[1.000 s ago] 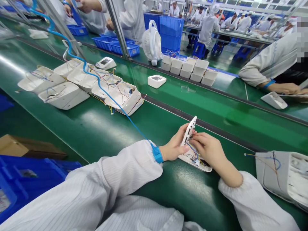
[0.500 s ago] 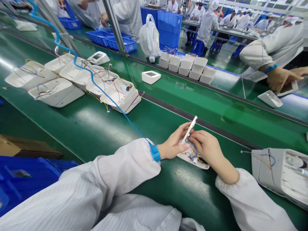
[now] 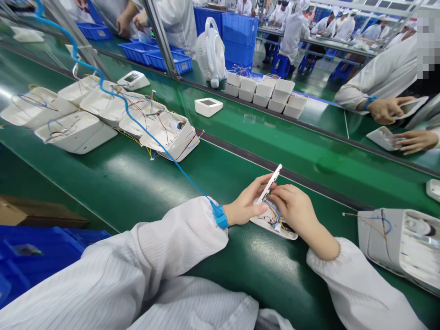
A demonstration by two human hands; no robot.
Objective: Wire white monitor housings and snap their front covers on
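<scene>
My left hand [image 3: 248, 204] grips a white plastic cover panel [image 3: 271, 184], tilted up on edge, fingers behind it and thumb low in front. Close against the panel's inner side, the fingertips of my right hand [image 3: 292, 204] are pinched together. What they hold is hidden, though wires run down from there. Below both hands a white housing shell [image 3: 260, 221] lies open side up on the green bench. Blue, yellow and dark wires [image 3: 275, 217] loop between shell and panel. A blue wrist strap [image 3: 220, 216] circles my left wrist, its cord running up to the left.
Several open white housings [image 3: 79, 130] with loose wires stand at the left. Another large housing [image 3: 385, 243] sits at the right. Finished-looking units with dark screens, one a white unit [image 3: 208, 107], rest on the conveyor. Across it, a co-worker's hands [image 3: 385, 110] handle similar parts.
My hands keep nearly the same hold on the panel and wires. The view has shifted slightly. Across the conveyor, the co-worker at right has lifted a white part, hands now apart.
</scene>
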